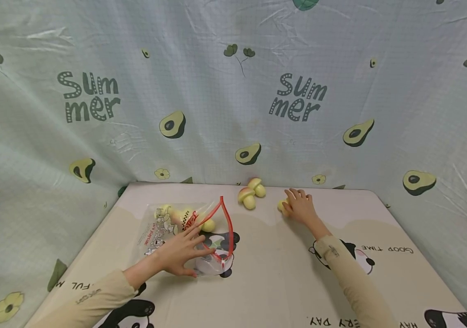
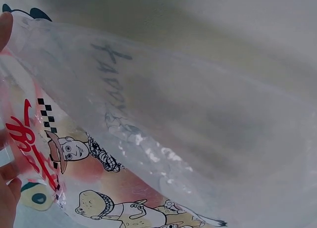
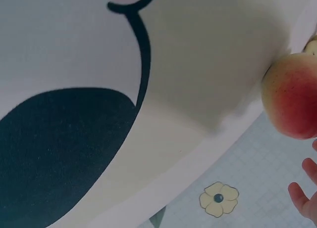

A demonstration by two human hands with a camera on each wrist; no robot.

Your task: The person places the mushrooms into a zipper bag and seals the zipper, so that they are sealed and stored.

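Observation:
My left hand (image 1: 184,251) rests with spread fingers on a clear plastic zip bag (image 1: 143,241) with a red zip strip. Inside the bag lie several pale yellow toy mushrooms (image 1: 208,225). Seen from the left wrist, the printed bag (image 2: 198,114) fills most of the view, with fingers (image 2: 7,196) at its left edge. Toward the back of the table, my right hand (image 1: 302,210) is over another toy mushroom (image 1: 280,206), partly hiding it. Its red and yellow cap (image 3: 292,97) appears in the right wrist view, with fingertips (image 3: 298,196) below, apart from it.
Two more toy mushrooms, one in front (image 1: 247,198) and one behind (image 1: 257,187), lie together by the table's back edge. The pale table (image 1: 270,273) has printed pandas and lettering. A curtain (image 1: 217,91) printed with avocados hangs behind and at both sides.

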